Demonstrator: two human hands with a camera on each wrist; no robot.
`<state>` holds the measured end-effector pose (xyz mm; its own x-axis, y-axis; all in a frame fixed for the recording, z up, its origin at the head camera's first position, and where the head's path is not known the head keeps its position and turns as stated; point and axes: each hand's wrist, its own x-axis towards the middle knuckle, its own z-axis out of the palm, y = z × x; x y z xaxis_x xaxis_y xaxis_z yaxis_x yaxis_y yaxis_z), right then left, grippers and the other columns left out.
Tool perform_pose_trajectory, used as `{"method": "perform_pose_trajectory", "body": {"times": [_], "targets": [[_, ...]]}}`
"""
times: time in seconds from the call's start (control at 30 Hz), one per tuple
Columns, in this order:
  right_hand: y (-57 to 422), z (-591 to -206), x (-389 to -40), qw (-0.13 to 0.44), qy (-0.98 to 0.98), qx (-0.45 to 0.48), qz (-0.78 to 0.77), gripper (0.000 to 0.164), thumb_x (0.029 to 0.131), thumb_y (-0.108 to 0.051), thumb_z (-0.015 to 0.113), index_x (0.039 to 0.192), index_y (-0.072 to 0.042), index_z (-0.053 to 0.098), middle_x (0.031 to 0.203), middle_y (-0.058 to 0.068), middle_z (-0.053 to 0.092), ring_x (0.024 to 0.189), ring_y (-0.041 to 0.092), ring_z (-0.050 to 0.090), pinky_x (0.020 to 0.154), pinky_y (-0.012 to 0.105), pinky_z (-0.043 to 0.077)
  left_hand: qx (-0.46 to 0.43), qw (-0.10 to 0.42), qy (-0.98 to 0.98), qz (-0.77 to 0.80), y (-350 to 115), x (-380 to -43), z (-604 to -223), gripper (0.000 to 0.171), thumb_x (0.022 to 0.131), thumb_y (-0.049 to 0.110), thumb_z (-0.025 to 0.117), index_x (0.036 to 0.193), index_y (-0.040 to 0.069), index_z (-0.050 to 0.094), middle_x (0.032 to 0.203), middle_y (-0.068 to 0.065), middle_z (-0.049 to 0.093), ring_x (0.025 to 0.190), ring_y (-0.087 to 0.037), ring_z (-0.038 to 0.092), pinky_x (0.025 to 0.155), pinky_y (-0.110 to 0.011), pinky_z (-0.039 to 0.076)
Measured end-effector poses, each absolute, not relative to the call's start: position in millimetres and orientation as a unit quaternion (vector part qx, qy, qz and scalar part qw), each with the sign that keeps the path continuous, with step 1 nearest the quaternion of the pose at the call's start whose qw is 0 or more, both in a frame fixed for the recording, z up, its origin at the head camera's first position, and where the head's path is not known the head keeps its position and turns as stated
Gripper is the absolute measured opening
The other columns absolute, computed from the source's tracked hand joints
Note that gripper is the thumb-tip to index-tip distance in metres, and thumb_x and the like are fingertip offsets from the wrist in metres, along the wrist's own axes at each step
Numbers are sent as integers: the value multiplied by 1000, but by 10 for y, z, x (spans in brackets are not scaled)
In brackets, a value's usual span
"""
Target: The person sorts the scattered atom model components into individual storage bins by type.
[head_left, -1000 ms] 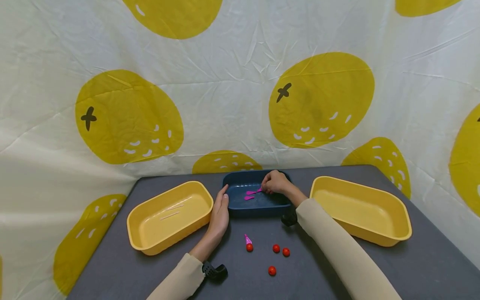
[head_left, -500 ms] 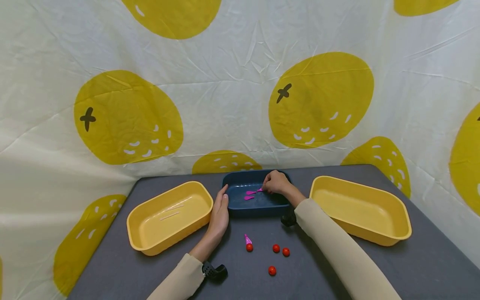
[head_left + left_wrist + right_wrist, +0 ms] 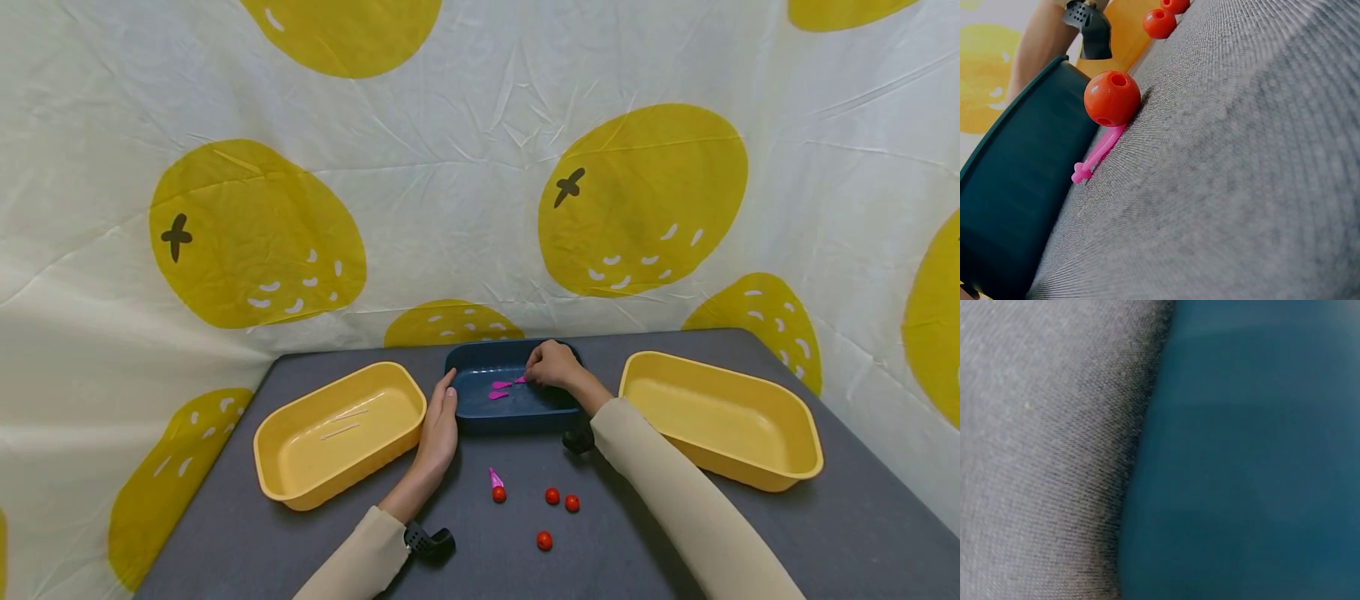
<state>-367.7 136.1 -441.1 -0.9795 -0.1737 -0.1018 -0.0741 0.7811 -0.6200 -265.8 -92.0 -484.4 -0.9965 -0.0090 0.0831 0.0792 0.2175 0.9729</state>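
My right hand (image 3: 553,364) reaches into the dark blue tray (image 3: 480,354) and pinches a small pink plastic piece (image 3: 521,380) near the tray's floor. Its fingertips are partly hidden. Two more pink pieces with rounded ends lie left of those fingers, the nearer one (image 3: 498,396) apart from the other. My left hand (image 3: 439,427) rests with straight fingers along the tray's left end. In the right wrist view only the tray's blurred outer wall (image 3: 1241,462) and grey cloth show.
A yellow tray (image 3: 288,483) with two thin pale sticks (image 3: 340,432) stands left, another yellow tray (image 3: 780,475) right. In front, a red bead (image 3: 1110,100) touches a pink piece (image 3: 1100,149) on the grey cloth. More red beads, one nearest me (image 3: 544,541), lie nearby.
Hardly anything differs. My right hand stays at the same spot in the blue tray with the pink piece, shifted very slightly right since a second ago. My left hand has not moved.
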Motion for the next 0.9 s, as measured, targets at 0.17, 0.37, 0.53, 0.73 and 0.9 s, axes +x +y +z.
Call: {"method": "perform_pose_trajectory", "body": {"times": [0.17, 0.37, 0.53, 0.73, 0.9], "targets": [[1375, -4403, -3680, 71, 939, -76, -328, 7, 83, -13, 72, 87, -7, 74, 81, 5, 72, 63, 12, 63, 60, 27, 53, -25, 39, -778, -627, -913, -2665, -4850, 51, 103, 49, 27, 151, 30, 30, 155, 14, 29, 146, -18, 27, 119, -50, 20], [1404, -4362, -3685, 74, 926, -112, -352, 18, 82, -11, 70, 98, -1, 72, 81, 8, 72, 63, 14, 63, 61, 29, 54, -29, 46, -777, -627, -907, -2678, -4851, 48, 105, 44, 27, 150, 29, 31, 156, 11, 30, 146, -19, 27, 119, -50, 18], [1421, -4336, -3682, 76, 907, -136, -391, 19, 85, -8, 68, 100, 3, 71, 84, 9, 72, 66, 16, 65, 64, 29, 56, -30, 33, -775, -630, -916, -2676, -4825, 48, 105, 44, 26, 151, 29, 30, 158, 8, 27, 147, -21, 25, 120, -50, 17], [1437, -4260, -3630, 67, 880, -182, -433, 17, 86, -5, 67, 99, 5, 70, 91, 20, 72, 78, 37, 69, 73, 46, 58, -28, 15, -779, -626, -905, -2496, -4518, 47, 106, 36, 27, 151, 24, 30, 158, 0, 27, 146, -25, 26, 119, -50, 20], [1458, -4224, -3563, 59, 873, -202, -441, 14, 87, -7, 67, 99, 0, 70, 95, 24, 71, 83, 42, 67, 77, 51, 56, -31, 18, -779, -626, -903, -2446, -4470, 48, 106, 38, 27, 151, 24, 30, 159, 0, 27, 146, -26, 26, 118, -51, 20]]}}
